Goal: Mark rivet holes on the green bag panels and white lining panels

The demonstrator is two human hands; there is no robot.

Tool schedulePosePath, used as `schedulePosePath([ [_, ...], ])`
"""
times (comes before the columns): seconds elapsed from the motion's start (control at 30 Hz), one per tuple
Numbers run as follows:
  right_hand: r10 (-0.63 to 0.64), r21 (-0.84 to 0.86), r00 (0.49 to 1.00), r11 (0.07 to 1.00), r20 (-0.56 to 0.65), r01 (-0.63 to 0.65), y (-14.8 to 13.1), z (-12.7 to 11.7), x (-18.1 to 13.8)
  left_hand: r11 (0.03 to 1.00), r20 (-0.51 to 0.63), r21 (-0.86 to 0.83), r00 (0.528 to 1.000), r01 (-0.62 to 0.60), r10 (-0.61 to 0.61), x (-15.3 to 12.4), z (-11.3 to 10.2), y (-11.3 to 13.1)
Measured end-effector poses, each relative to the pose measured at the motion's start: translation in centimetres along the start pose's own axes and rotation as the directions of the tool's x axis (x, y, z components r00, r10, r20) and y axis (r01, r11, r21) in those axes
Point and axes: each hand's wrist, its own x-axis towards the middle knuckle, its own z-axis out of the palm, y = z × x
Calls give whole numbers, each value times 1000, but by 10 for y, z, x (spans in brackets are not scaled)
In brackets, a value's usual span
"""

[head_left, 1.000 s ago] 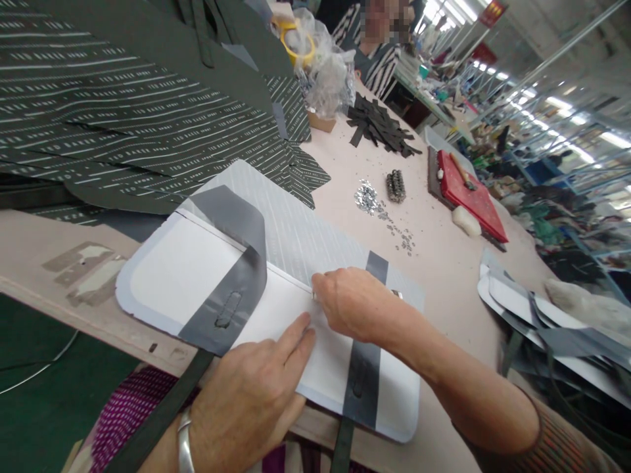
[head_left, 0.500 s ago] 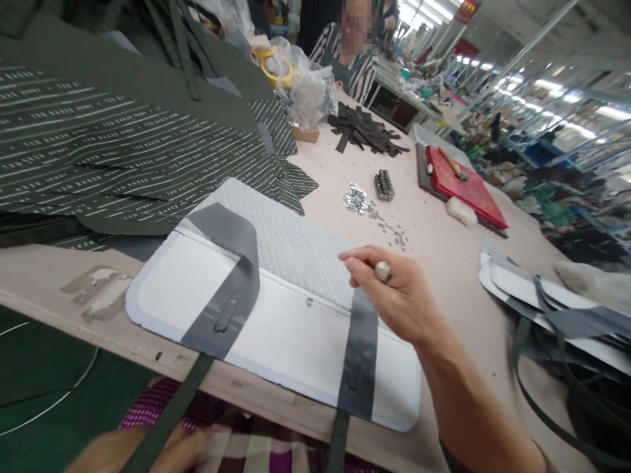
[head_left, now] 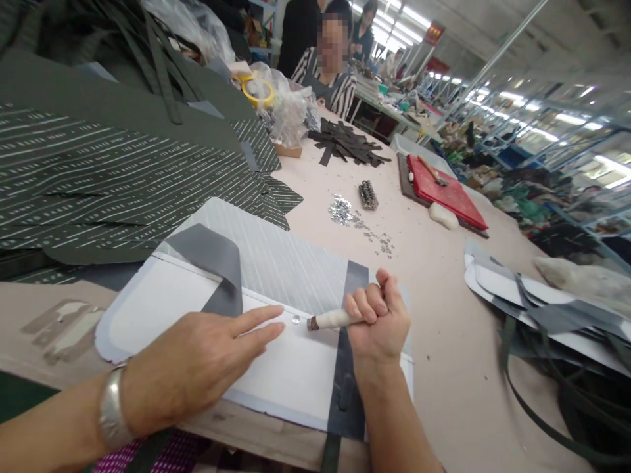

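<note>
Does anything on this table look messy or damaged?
Yes. Small metal pieces lie partly heaped, partly scattered. The left grey strip arches up, while the right grey strip looks flatter. Patches at the far left of the tabletop look scuffed or torn.

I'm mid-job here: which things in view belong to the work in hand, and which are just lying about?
Apparently in the work:
White-handled tool, in the right hand
Small metal disc, beside the tool's tip
White panel, beneath the disc
Probably the loose metal pieces

Apparently lying about:
Hammer on the red slab
Dark strips
Yellow rings
</note>
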Motion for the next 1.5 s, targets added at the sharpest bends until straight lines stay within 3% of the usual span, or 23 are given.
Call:
schedulePosePath([
  [0.1,54,83,996,995,-77,-48,2,-8,9,995,162,50,984,-85,75,29,14,4],
  [0.23,85,118,992,990,-95,-74,5,-19,16,993,236,65,968,-103,85,36,25,3],
  [0.5,125,83,984,990,-128,-115,23,-21,14,996,204,-1,976,-85,83,30,31,0],
  [0.7,75,4,992,997,-101,-75,25,-23,14,996,149,-36,985,-79,84,28,34,-2],
  [0.93,75,99,984,993,-160,-59,21,-26,15,996,103,-43,991,-76,80,27,37,-2],
  [1.5,29,-44,995,999,-92,-33,21,-26,12,996,135,-68,989,-54,62,28,35,-1],
])
